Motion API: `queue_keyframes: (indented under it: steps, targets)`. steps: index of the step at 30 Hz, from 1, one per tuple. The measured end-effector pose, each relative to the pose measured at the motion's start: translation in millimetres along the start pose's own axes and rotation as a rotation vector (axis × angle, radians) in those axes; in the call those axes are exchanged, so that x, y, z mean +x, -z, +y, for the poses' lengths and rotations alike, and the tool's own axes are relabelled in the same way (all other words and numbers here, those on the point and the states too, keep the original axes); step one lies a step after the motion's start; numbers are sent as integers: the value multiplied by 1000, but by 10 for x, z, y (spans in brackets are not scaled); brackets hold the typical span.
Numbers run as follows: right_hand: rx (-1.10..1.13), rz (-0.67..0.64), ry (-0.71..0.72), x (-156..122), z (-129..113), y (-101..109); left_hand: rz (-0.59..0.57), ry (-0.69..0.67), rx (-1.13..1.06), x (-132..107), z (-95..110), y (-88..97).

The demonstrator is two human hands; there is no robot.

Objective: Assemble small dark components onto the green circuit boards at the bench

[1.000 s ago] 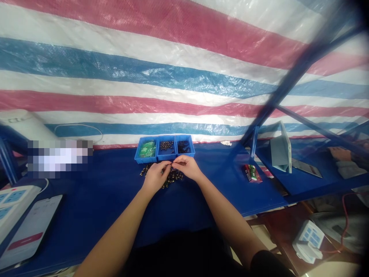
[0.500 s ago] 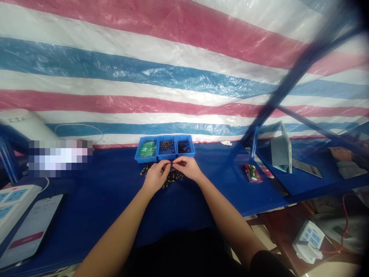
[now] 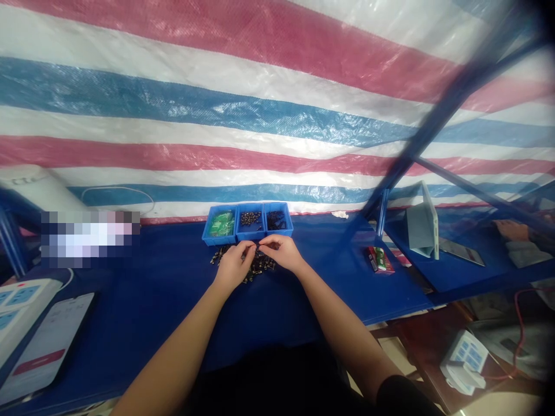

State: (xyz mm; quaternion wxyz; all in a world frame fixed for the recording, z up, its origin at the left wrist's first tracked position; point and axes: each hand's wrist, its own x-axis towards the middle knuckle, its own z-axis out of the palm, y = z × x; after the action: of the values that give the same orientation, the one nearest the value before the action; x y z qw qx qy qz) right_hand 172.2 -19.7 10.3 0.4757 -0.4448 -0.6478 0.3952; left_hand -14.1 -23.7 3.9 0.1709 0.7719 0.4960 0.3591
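The person wears a black top (image 3: 269, 381) too dark to show detail. Its right sleeve (image 3: 403, 396), also black, ends near the elbow in a curved edge. Left hand (image 3: 233, 268), right hand (image 3: 285, 252) and both forearms (image 3: 186, 335) are bare.

Counted: three blue boxes (image 3: 250, 236); before the boxes, one pile of small parts (image 3: 262, 265), two bare hands (image 3: 234, 268); left of the boxes, one phone (image 3: 47, 341), one power strip (image 3: 23, 306); right of the boxes, one packet (image 3: 380, 261), another power strip (image 3: 463, 361).

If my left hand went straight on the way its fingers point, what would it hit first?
Most likely your right hand, at its fingertips, though depth is hard to judge; anything pinched between them is too small to make out.
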Motion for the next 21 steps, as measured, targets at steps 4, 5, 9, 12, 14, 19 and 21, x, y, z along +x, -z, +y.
queue_keyframes:
  steps: [4,5,9,12,14,19,21]
  targets:
    - [0,11,-7,13,23,-7,5,14,-21,-6,-5,-10]
    - [0,7,-8,13,21,-7,7,13,-22,-7,-8,-11]
    - [15,2,-15,2,-22,-2,8,-1,-15,-5,-8,-6]
    - [15,-1,-9,-10,-55,4,1,-15,-7,-3,2,2]
    - [4,-4,-4,-11,-55,4,0,-18,-4,-3,7,4]
    - [-4,5,9,5,20,-2,15,1,-15,-10,-8,-12]
    - [-8,6,18,10,46,-5,23,2,-17,-9,-20,-21]
